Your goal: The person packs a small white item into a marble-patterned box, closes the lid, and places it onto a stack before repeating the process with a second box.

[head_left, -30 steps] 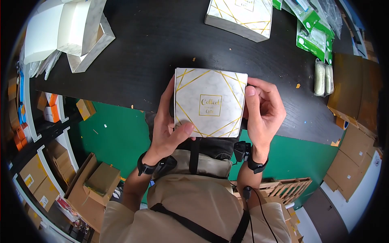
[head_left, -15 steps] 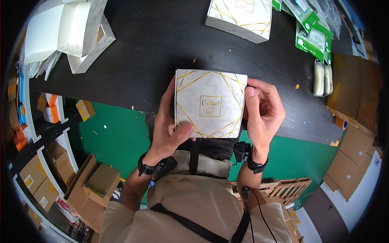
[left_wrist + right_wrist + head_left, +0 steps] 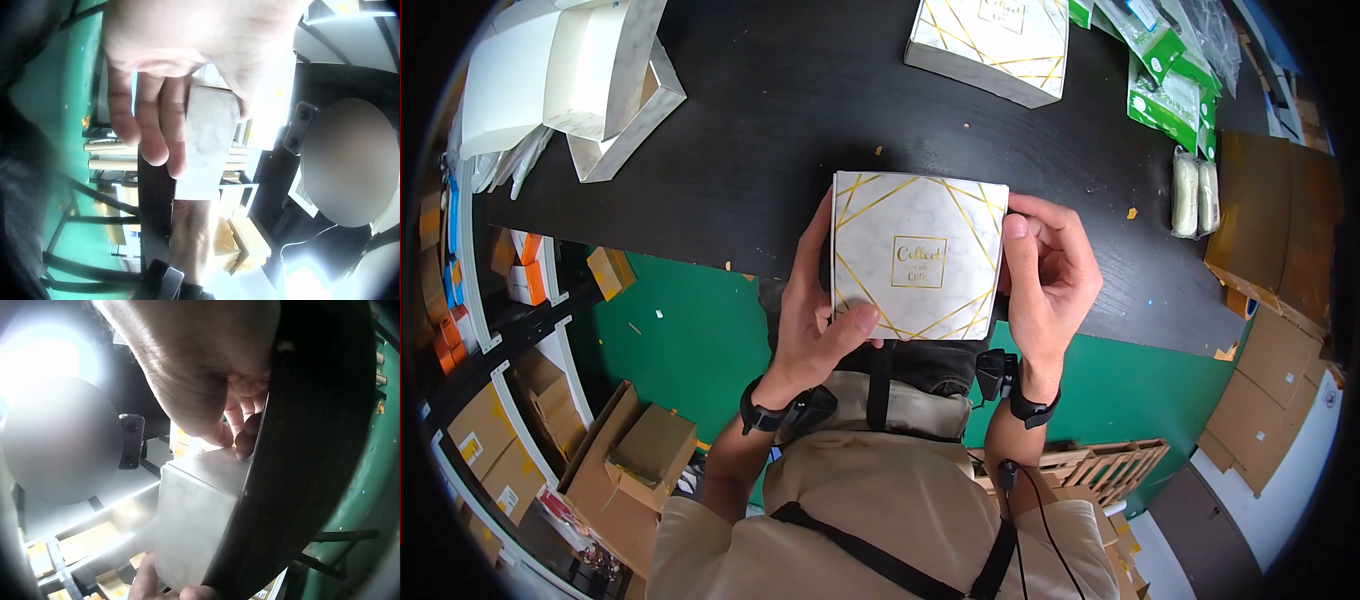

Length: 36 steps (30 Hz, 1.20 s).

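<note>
I hold a square white marble-patterned box (image 3: 917, 255) with gold lines and a gold label above the near edge of the black table (image 3: 770, 150). My left hand (image 3: 815, 310) grips its left side, thumb lying across the lower left corner of the lid. My right hand (image 3: 1045, 280) grips its right side, thumb pressed on the upper right of the lid, fingers curled behind. In the left wrist view the fingers (image 3: 150, 119) wrap under the box (image 3: 206, 144). In the right wrist view the fingertips (image 3: 240, 431) touch the box's edge (image 3: 194, 525).
A second marble box (image 3: 990, 40) lies at the far middle of the table. Open white box parts (image 3: 570, 80) sit far left. Green packets (image 3: 1170, 80), a wrapped white roll (image 3: 1198, 190) and brown cardboard (image 3: 1275, 230) lie at the right. Cardboard cartons (image 3: 630, 460) stand on the green floor.
</note>
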Available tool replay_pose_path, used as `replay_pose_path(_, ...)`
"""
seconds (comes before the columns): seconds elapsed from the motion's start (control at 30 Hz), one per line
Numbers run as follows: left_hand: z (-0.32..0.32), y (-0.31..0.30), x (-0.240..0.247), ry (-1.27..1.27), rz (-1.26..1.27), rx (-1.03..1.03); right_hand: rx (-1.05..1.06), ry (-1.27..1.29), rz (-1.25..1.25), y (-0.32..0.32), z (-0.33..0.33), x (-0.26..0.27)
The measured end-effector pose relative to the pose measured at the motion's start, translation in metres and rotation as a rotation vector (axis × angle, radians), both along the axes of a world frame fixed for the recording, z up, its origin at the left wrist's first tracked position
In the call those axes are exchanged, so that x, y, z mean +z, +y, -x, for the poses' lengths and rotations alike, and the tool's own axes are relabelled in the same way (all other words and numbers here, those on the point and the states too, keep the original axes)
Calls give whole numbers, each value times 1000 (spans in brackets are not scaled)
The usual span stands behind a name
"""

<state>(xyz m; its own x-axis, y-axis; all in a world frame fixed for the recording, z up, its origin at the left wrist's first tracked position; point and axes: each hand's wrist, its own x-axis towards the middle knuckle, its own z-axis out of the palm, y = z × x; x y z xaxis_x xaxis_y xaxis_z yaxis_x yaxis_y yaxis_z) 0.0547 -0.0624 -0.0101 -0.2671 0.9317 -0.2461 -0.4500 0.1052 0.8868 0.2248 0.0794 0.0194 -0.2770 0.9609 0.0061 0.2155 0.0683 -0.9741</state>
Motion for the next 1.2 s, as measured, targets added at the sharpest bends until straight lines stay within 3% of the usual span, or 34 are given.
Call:
replay_pose_path(0.7,-4,-21,28,-29,87,-11,75,-11,-64,-1,-4,-4)
replay_pose_path(0.8,1,-27,40,-30,128,-88,84,13,-72,0,-4,-5)
replay_pose_path(1.2,-17,-55,58,-6,115,-26,118,25,-137,3,-8,-14)
